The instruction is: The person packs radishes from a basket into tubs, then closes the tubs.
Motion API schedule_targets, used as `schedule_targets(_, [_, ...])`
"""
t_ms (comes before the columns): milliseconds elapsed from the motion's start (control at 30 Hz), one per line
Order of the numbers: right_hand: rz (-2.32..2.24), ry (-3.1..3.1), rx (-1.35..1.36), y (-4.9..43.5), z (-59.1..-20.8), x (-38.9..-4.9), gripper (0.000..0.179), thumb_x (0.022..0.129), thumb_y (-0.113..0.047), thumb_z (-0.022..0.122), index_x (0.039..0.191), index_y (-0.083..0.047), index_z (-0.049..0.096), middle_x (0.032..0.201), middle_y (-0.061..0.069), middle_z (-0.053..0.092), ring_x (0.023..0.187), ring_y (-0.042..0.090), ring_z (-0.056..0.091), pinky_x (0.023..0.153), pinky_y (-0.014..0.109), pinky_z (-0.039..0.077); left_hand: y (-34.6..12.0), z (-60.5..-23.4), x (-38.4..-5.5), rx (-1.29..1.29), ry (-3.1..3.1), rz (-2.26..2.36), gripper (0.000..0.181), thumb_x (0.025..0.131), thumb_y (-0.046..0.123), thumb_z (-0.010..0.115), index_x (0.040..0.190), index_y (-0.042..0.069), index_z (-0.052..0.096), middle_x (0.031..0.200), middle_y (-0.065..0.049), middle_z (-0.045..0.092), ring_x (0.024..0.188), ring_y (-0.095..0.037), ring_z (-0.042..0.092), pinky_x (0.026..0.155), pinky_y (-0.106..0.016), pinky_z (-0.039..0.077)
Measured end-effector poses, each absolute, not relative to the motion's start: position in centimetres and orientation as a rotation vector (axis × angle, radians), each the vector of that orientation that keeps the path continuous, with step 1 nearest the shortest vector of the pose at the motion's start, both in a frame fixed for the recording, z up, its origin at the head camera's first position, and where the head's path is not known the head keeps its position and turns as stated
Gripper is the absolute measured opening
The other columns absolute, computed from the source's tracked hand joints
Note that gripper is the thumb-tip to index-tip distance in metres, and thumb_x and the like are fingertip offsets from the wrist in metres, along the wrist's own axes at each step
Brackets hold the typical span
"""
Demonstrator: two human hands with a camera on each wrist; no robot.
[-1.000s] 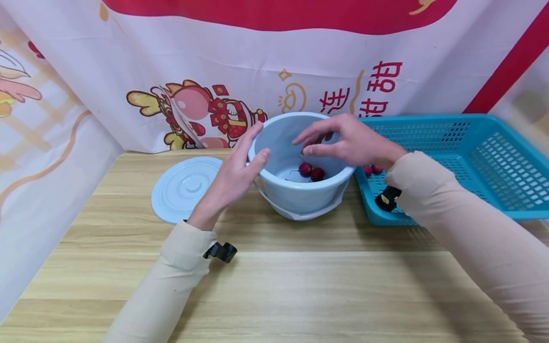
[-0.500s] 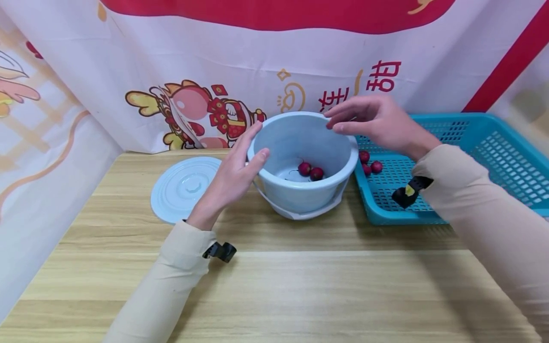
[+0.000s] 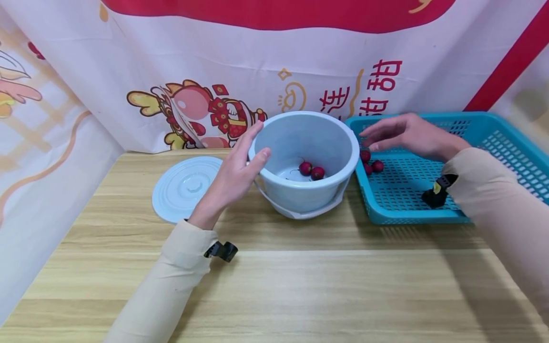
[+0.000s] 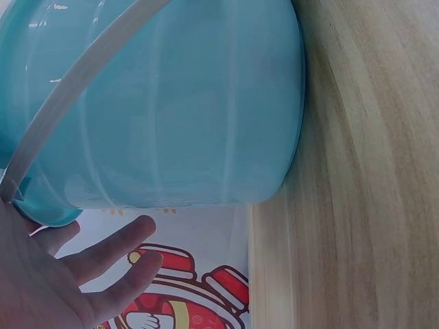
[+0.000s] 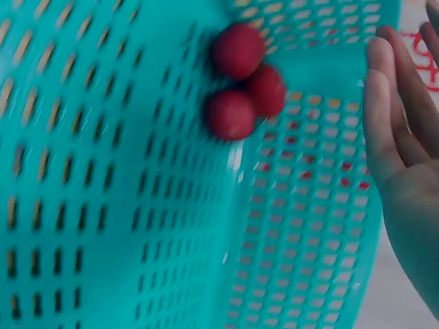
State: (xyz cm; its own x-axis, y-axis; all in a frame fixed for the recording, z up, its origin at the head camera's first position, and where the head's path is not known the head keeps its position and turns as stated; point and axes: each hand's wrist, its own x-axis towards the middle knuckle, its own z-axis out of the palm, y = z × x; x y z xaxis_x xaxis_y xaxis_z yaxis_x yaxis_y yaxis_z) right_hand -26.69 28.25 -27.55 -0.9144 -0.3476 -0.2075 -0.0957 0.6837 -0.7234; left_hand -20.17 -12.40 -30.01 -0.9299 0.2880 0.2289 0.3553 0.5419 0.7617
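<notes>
A pale blue bucket (image 3: 302,196) stands on the wooden table, its handle hanging down at the front. Two small red radishes (image 3: 317,173) with thin root tails lie on its bottom. My left hand (image 3: 233,177) rests against the bucket's left rim, thumb lying over the edge; the left wrist view shows its straight, spread fingers (image 4: 113,250) beside the wall. Over the left end of the teal basket (image 3: 411,216) hovers my right hand (image 3: 413,136), fingers loosely extended and holding nothing. Just below it, three radishes (image 5: 236,51) are clustered in the basket's corner.
A round pale blue lid (image 3: 186,188) lies flat left of the bucket, near the left forearm. The perforated basket stands close to the bucket's right side. Behind everything hangs a printed white and red cloth (image 3: 300,62); bare wooden tabletop (image 3: 274,286) stretches in front.
My right hand has moved out of the bucket, up over its rim and rightward to above the basket's radishes. The left hand, bucket and the two radishes inside it have stayed put.
</notes>
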Motion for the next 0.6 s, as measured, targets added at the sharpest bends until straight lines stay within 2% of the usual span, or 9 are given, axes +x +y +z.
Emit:
schedule_targets(133, [-1.001, 2.543, -0.360, 29.2, -28.4, -27.1, 0.057, 0.098, -0.028, 0.077, 0.152, -0.021, 0.059, 0.151, 0.010, 0.063, 0.137, 0.030, 0.055, 0.110, 0.063, 0.053, -12.4, -30.0, -20.2, -0.556, -2.691, -1.350, 0.070, 0.107, 0.052, 0.046, 0.170, 0.033, 0.023, 0.179, 0.007, 0.020, 0.162, -0.028, 0.032, 0.121, -0.060, 0.044])
schedule_targets(500, [-0.955, 2.549, -0.257, 31.1, -30.3, -28.1, 0.055, 0.099, -0.028, 0.076, 0.149, -0.012, 0.061, 0.140, 0.015, 0.071, 0.123, 0.027, 0.067, 0.113, 0.075, 0.043, -12.4, -30.0, -20.2, -0.569, -2.683, -1.367, 0.070, 0.107, 0.052, 0.047, 0.170, 0.034, 0.022, 0.179, 0.008, 0.019, 0.162, -0.028, 0.032, 0.119, -0.060, 0.047])
schedule_targets(600, [-0.943, 2.556, -0.250, 31.2, -30.7, -28.3, 0.053, 0.099, -0.024, 0.076, 0.148, -0.008, 0.061, 0.136, 0.017, 0.072, 0.119, 0.026, 0.069, 0.112, 0.075, 0.043, -12.5, -30.1, -20.2, -0.571, -2.680, -1.377, 0.070, 0.107, 0.051, 0.047, 0.170, 0.034, 0.022, 0.179, 0.007, 0.020, 0.161, -0.029, 0.033, 0.118, -0.060, 0.048])
